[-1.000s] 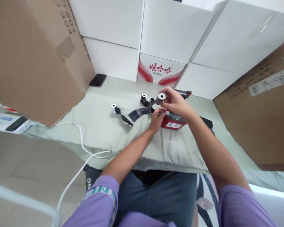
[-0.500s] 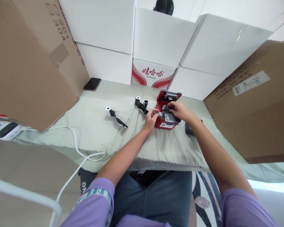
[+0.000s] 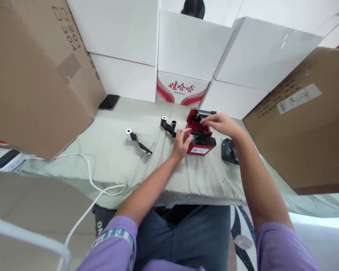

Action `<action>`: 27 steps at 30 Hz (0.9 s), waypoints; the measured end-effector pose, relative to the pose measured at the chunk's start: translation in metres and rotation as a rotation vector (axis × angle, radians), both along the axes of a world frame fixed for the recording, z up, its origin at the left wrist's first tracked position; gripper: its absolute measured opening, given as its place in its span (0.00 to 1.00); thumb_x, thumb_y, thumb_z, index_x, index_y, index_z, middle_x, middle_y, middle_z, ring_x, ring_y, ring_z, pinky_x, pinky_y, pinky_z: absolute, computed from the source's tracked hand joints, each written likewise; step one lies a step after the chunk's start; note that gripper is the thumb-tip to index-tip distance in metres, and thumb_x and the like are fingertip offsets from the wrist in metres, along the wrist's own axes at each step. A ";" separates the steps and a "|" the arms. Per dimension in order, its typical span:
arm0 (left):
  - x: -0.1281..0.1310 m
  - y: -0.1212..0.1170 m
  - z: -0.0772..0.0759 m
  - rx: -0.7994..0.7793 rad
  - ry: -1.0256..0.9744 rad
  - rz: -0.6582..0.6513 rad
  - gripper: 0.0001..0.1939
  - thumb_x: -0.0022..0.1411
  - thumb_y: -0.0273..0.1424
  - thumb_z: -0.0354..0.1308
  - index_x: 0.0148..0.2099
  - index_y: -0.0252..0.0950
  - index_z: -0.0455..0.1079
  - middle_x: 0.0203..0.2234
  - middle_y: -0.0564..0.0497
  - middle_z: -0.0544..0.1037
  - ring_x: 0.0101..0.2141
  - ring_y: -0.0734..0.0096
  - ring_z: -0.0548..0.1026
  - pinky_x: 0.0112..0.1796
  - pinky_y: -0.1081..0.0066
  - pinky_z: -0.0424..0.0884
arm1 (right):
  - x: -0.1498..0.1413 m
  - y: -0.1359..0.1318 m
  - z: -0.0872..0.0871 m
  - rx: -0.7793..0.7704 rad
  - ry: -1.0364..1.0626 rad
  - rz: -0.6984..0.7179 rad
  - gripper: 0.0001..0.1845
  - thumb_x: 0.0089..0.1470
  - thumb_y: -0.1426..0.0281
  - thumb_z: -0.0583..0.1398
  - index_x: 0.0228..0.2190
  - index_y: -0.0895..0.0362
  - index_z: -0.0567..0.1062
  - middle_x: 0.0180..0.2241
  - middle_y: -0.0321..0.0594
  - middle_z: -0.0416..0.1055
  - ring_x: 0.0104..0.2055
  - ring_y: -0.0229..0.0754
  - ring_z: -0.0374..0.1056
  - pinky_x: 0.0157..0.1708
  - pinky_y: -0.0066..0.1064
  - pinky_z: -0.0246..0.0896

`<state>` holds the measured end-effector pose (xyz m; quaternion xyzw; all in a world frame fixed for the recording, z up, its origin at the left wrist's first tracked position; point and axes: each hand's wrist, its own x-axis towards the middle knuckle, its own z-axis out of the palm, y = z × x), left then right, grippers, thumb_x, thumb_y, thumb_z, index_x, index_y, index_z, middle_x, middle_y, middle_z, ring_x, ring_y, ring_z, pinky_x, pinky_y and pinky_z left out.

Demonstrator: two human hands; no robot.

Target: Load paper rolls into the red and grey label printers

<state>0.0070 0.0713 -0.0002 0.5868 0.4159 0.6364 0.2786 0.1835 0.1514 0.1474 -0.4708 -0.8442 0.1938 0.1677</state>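
Note:
A small red receipt printer (image 3: 197,149) stands on the cloth-covered table with its lid (image 3: 205,113) raised. A dark strip (image 3: 202,134) crosses the front of its red-lined bay. My left hand (image 3: 182,143) grips the printer's left wall, thumb and fingertips at the bay's edge. Above the right side of the bay is my right hand (image 3: 219,122), its fingers stretched out and holding nothing that I can see. To the left lie a white-cored paper roll (image 3: 129,133) with a dark tail and another dark unrolled roll (image 3: 166,124), beside a small black cylinder (image 3: 173,124).
Right of the printer sits a black device (image 3: 228,151), partly behind my forearm. Large cardboard boxes (image 3: 39,82) flank the table, and white boxes (image 3: 194,45) are stacked behind. A phone (image 3: 109,101) lies at the back left; a white cable (image 3: 90,171) crosses the front edge.
My right hand has lifted and let go of the roll, which no longer shows. The film over the printer's front has gone from there, baring the bay. My left fingers have spread apart.

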 end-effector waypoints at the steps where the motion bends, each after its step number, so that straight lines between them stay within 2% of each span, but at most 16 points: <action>1: 0.000 -0.003 0.001 0.071 0.139 0.012 0.19 0.67 0.34 0.55 0.58 0.41 0.74 0.55 0.44 0.76 0.53 0.57 0.73 0.57 0.57 0.67 | 0.002 0.000 0.003 0.128 0.071 -0.040 0.19 0.64 0.64 0.57 0.47 0.54 0.85 0.42 0.44 0.84 0.46 0.51 0.77 0.52 0.42 0.71; 3: 0.000 -0.009 0.003 0.197 0.388 0.014 0.19 0.65 0.33 0.58 0.57 0.44 0.77 0.61 0.47 0.75 0.60 0.53 0.67 0.61 0.53 0.61 | 0.002 0.005 0.001 0.336 0.116 -0.132 0.20 0.65 0.64 0.55 0.49 0.53 0.83 0.50 0.46 0.82 0.56 0.54 0.74 0.59 0.48 0.67; 5: 0.001 -0.013 0.003 0.268 0.527 0.031 0.16 0.62 0.31 0.60 0.51 0.46 0.80 0.61 0.50 0.76 0.61 0.50 0.65 0.60 0.52 0.59 | 0.000 0.013 -0.006 0.389 0.064 -0.190 0.21 0.64 0.64 0.54 0.51 0.53 0.82 0.54 0.48 0.80 0.59 0.57 0.71 0.61 0.53 0.63; 7: 0.001 -0.015 0.002 0.284 0.570 0.068 0.14 0.59 0.31 0.62 0.47 0.46 0.82 0.59 0.49 0.77 0.59 0.50 0.66 0.59 0.51 0.59 | 0.000 0.018 -0.015 0.371 0.040 -0.212 0.20 0.64 0.63 0.54 0.47 0.54 0.82 0.52 0.50 0.80 0.57 0.57 0.72 0.60 0.54 0.64; 9: 0.001 -0.015 0.001 0.277 0.565 0.086 0.13 0.57 0.31 0.64 0.44 0.46 0.83 0.56 0.47 0.78 0.57 0.49 0.68 0.58 0.51 0.60 | 0.003 0.017 -0.023 0.344 0.087 -0.223 0.18 0.63 0.63 0.55 0.42 0.56 0.83 0.46 0.50 0.81 0.50 0.54 0.74 0.57 0.49 0.66; 12: 0.000 -0.013 0.001 0.276 0.508 0.045 0.11 0.54 0.30 0.66 0.40 0.48 0.84 0.53 0.46 0.79 0.54 0.49 0.70 0.56 0.51 0.62 | 0.012 0.008 -0.036 0.193 0.177 -0.217 0.15 0.58 0.66 0.58 0.40 0.57 0.82 0.37 0.46 0.80 0.40 0.49 0.73 0.49 0.43 0.70; 13: 0.000 -0.013 0.002 0.270 0.479 0.023 0.10 0.54 0.30 0.66 0.39 0.48 0.84 0.52 0.46 0.79 0.54 0.48 0.70 0.56 0.50 0.61 | 0.016 0.006 -0.041 0.145 0.195 -0.218 0.16 0.56 0.67 0.59 0.43 0.57 0.81 0.38 0.46 0.79 0.41 0.48 0.73 0.49 0.43 0.70; 15: 0.001 -0.013 0.002 0.253 0.422 -0.010 0.09 0.54 0.31 0.67 0.38 0.49 0.83 0.52 0.46 0.78 0.55 0.47 0.70 0.57 0.50 0.60 | 0.022 0.001 -0.053 0.096 0.242 -0.265 0.23 0.52 0.66 0.61 0.50 0.56 0.79 0.49 0.48 0.78 0.48 0.51 0.72 0.53 0.45 0.69; 17: 0.001 -0.013 0.002 0.250 0.386 -0.028 0.08 0.55 0.31 0.67 0.38 0.49 0.83 0.53 0.46 0.78 0.57 0.47 0.70 0.58 0.50 0.59 | 0.025 -0.002 -0.065 0.023 0.332 -0.370 0.32 0.50 0.63 0.64 0.57 0.53 0.74 0.59 0.50 0.72 0.56 0.53 0.70 0.56 0.46 0.69; 18: 0.001 -0.013 0.002 0.254 0.381 -0.036 0.08 0.55 0.31 0.67 0.38 0.49 0.82 0.54 0.47 0.78 0.58 0.47 0.71 0.59 0.50 0.59 | 0.026 -0.004 -0.070 -0.057 0.389 -0.419 0.35 0.50 0.61 0.65 0.59 0.51 0.72 0.60 0.50 0.72 0.58 0.54 0.70 0.55 0.46 0.70; 20: 0.001 -0.013 0.002 0.267 0.392 -0.055 0.08 0.55 0.30 0.67 0.38 0.48 0.82 0.55 0.47 0.77 0.58 0.47 0.72 0.59 0.50 0.59 | 0.026 -0.009 -0.078 -0.277 0.507 -0.443 0.34 0.51 0.57 0.65 0.59 0.51 0.71 0.55 0.49 0.76 0.54 0.52 0.74 0.50 0.44 0.74; 23: 0.000 -0.014 0.003 0.287 0.425 -0.076 0.08 0.54 0.31 0.67 0.39 0.47 0.81 0.58 0.46 0.77 0.62 0.44 0.71 0.60 0.49 0.58 | 0.022 -0.019 -0.085 -0.523 0.671 -0.363 0.24 0.55 0.55 0.62 0.51 0.51 0.73 0.44 0.44 0.81 0.45 0.48 0.78 0.45 0.39 0.76; 25: 0.001 -0.015 0.003 0.292 0.457 -0.068 0.09 0.55 0.32 0.67 0.40 0.46 0.80 0.61 0.46 0.75 0.66 0.42 0.68 0.62 0.48 0.56 | 0.018 -0.024 -0.086 -0.572 0.758 -0.346 0.19 0.56 0.57 0.62 0.47 0.51 0.74 0.40 0.41 0.81 0.41 0.46 0.78 0.43 0.37 0.77; 27: 0.001 -0.014 0.003 0.297 0.490 -0.052 0.10 0.56 0.33 0.66 0.43 0.45 0.79 0.63 0.45 0.75 0.68 0.43 0.66 0.63 0.48 0.54 | 0.016 -0.025 -0.086 -0.554 0.789 -0.359 0.18 0.55 0.59 0.63 0.46 0.51 0.74 0.38 0.40 0.82 0.39 0.46 0.78 0.41 0.36 0.77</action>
